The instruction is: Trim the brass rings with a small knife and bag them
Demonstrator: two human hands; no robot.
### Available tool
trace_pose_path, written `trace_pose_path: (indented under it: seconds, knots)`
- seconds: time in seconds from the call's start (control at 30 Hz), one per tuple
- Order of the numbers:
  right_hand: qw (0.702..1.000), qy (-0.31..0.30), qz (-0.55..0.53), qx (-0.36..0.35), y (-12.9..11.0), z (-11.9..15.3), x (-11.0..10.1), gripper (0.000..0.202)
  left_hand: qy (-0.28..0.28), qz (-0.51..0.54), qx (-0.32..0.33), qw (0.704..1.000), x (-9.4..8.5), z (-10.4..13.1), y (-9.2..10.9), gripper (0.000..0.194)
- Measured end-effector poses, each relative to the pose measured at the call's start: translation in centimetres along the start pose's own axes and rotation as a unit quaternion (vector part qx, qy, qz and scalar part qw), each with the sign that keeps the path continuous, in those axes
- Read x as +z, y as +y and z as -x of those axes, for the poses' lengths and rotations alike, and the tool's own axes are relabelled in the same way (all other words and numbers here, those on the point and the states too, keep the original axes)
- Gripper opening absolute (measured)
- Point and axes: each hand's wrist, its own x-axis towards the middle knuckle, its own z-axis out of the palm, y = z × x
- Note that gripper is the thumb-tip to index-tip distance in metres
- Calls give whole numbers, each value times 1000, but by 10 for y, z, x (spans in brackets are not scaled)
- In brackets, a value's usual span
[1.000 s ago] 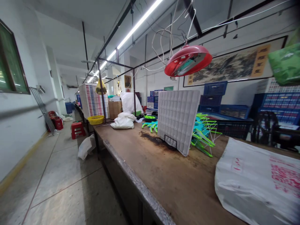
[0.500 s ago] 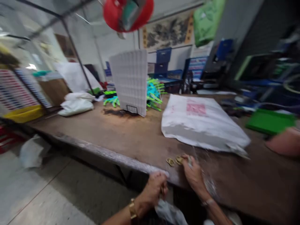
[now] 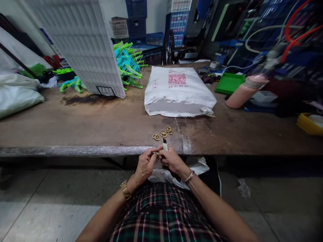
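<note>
Over the table's front edge my left hand (image 3: 146,163) and my right hand (image 3: 173,160) meet at the fingertips. A gold ring (image 3: 158,153) is pinched between them, and the fingers of my left hand curl round more gold-coloured metal. My right hand also grips a small pale tool (image 3: 165,145) with a dark tip pointing up. Just beyond the hands, several gold rings (image 3: 164,133) lie on the brown table (image 3: 121,124) in small linked groups. White plastic (image 3: 161,176) rests on my lap below the hands.
A white sack (image 3: 179,92) with red print lies behind the rings. A white ribbed panel (image 3: 83,43) stands at the left, beside green and blue clips (image 3: 130,64). Rightward are a green tray (image 3: 229,83), a pink bottle (image 3: 243,92) and a yellow container (image 3: 309,124).
The view has turned right and down. My right hand has left the rings on the table and come together with my left hand. A further group of rings now shows on the table.
</note>
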Motion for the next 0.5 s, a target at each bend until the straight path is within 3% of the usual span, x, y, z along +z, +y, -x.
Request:
trace_pose_path:
  seconds: [0.1,0.23,0.5]
  knots:
    - [998,-42,-47,27,0,3,3,20,2,-6,23,1000,-2,3,-3,21]
    - [996,-52,-59,32,2,6,7,20,16,-33,48,998,-6,5,-4,19]
    - [999,7,22,-38,8,6,6,33,59,-65,19,996,-9,4,2,14]
